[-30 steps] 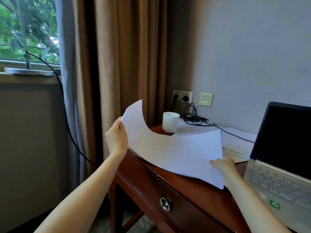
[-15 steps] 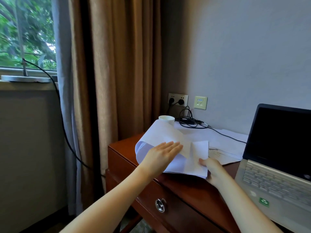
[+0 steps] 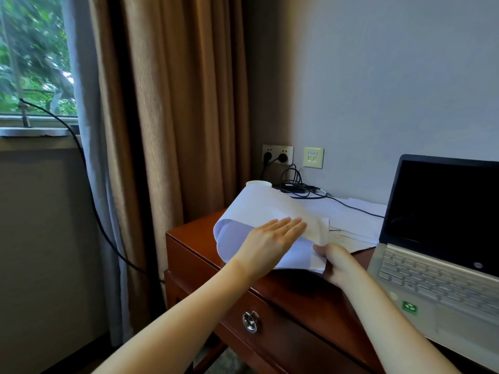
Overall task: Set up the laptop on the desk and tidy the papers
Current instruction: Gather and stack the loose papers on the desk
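The folded sheet [image 3: 270, 209] lies at the left end of the desk [image 3: 297, 290], rounded fold leftward, free edges toward the laptop [image 3: 432, 271]. The left hand [image 3: 270, 238] rests flat on top, fingers straight, nearer the fold. The right hand [image 3: 334, 261] pinches the near free corner.

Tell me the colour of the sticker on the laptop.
Green with a white mark. The sticker sits below the keyboard of the laptop, seen in the head view.
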The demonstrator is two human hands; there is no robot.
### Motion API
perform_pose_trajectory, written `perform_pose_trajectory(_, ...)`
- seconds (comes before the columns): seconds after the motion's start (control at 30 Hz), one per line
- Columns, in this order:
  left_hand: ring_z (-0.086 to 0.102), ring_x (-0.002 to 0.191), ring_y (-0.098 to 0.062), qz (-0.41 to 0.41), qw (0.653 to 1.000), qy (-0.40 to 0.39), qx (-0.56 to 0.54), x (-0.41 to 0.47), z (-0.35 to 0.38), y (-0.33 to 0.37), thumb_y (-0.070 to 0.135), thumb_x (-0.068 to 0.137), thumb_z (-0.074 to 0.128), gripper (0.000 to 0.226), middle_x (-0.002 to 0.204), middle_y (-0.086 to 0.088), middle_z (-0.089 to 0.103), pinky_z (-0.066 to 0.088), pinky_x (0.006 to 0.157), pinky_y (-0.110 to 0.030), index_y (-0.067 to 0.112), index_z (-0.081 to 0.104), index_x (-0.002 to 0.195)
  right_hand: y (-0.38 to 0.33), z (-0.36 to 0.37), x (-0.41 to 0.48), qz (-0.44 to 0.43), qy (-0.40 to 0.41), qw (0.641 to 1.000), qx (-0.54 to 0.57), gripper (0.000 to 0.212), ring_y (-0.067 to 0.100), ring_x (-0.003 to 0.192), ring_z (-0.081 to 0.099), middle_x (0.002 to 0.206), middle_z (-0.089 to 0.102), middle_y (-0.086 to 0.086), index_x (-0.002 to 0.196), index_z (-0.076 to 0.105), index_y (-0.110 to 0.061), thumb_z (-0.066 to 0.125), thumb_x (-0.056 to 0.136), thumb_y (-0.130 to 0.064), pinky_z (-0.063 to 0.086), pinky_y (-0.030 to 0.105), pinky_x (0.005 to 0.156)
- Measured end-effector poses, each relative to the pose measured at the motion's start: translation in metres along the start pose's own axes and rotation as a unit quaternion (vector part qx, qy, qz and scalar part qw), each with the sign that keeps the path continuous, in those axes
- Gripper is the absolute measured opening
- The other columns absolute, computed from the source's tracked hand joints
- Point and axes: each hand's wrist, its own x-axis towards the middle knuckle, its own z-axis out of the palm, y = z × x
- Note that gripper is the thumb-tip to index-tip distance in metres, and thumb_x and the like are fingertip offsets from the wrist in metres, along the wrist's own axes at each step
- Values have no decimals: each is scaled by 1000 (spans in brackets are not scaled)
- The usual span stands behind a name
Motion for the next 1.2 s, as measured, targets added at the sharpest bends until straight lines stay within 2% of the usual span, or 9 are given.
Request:
perform_pose_trajectory(0.2,72,86,-17,9,999,-39,12,-5,7,3,12,75,39,43,104,-3,73,57,65,-26,11,73,101,-5,-11,0,-4,-4,999,44,33,27,64,62,75,64,13,128,47,4,35,99,1,49,22,37)
perform_pose_trajectory(0.27,72,84,-15,16,998,-66,6,-9,10,7,17,77,40,42,103,-1,73,58,62,-24,13,73,103,-5,-11,0,-5,-3,999,31,32,22,56,67,73,69,12,125,52,4,35,97,1,53,24,41)
perform_pose_trajectory(0.47,73,79,-16,-2,993,-111,-36,-19,19,15,15,67,62,40,101,0,74,57,49,-26,14,71,107,-2,-14,5,9,4,999,46,37,33,90,60,112,62,20,130,48,0,32,102,-18,54,41,70)
perform_pose_trajectory(0.57,69,96,-29,-50,977,-182,-94,-20,21,13,19,87,43,42,119,-8,67,59,71,-39,12,60,125,-4,-14,3,23,0,999,39,39,33,107,58,120,60,19,124,52,-3,39,100,-32,50,41,77)
perform_pose_trajectory(0.67,59,117,-27,-76,964,-221,-125,-21,24,15,30,94,30,46,133,-2,58,50,95,-38,23,52,134,-1,-10,-1,19,0,997,-79,24,30,85,59,108,59,17,113,54,5,55,93,-7,52,31,58)
perform_pose_trajectory(0.83,40,133,-16,-240,921,-225,-209,-19,18,9,33,101,33,39,145,5,44,26,106,-23,26,44,138,-3,-12,3,-26,86,980,-177,39,35,109,56,126,55,23,127,46,11,52,89,10,44,36,84)
perform_pose_trajectory(0.93,24,142,-16,-364,896,-162,-198,-27,18,-13,37,99,38,48,154,0,28,17,112,-26,22,31,145,-8,-18,4,-75,117,976,-168,36,29,109,55,130,53,23,127,48,10,48,91,9,34,27,79)
perform_pose_trajectory(1.07,33,135,-29,-565,816,-60,-107,-46,16,-48,38,94,49,62,147,-12,36,27,109,-42,10,26,145,-9,-19,4,-122,134,975,-127,32,19,91,47,118,59,20,122,53,7,48,90,7,36,26,75)
perform_pose_trajectory(1.2,37,133,-32,-603,774,0,-195,-51,10,-63,38,92,55,68,144,-13,39,31,105,-42,4,24,143,-13,-10,-4,-203,117,967,-98,34,18,95,50,104,57,6,122,56,-2,46,91,8,41,26,76)
